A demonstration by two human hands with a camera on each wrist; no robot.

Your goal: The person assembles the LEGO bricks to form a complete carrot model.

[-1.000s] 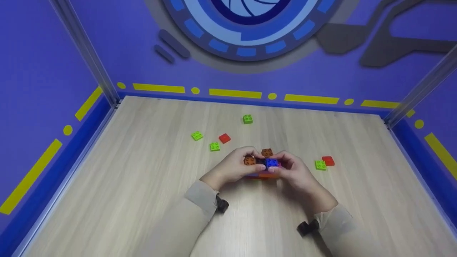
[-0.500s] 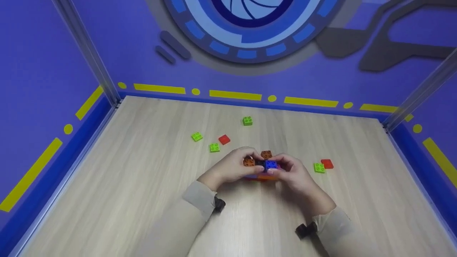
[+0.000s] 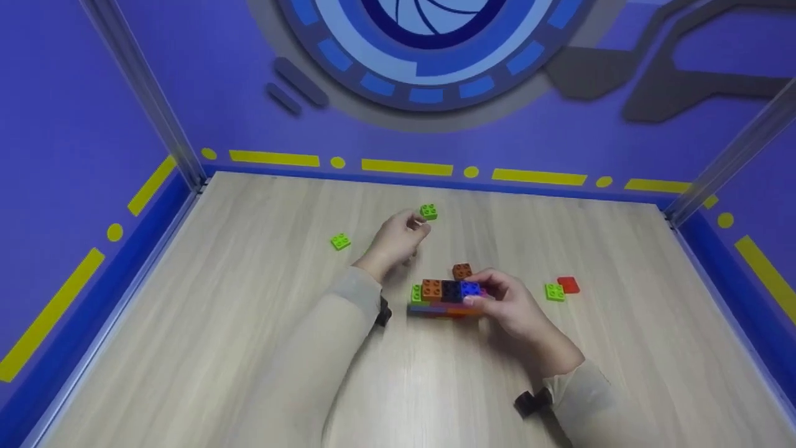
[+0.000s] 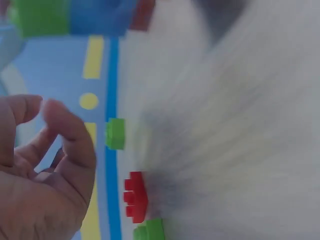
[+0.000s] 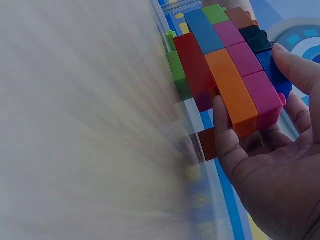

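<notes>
head view: hands [image 3: 396,239] [image 3: 513,306], brick stack [image 3: 446,300] well inside tabletop side edges [image 3: 118,316]

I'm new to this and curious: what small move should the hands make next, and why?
Probably have the left hand pinch the farthest green brick: it looks empty and near that brick, while the right hand holds the brick stack.

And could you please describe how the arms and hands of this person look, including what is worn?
The left sleeve and right sleeve are long, beige and without visible markings. A small black device is at the left wrist, and a second black device at the right. The left hand and right hand wear no gloves.
</notes>
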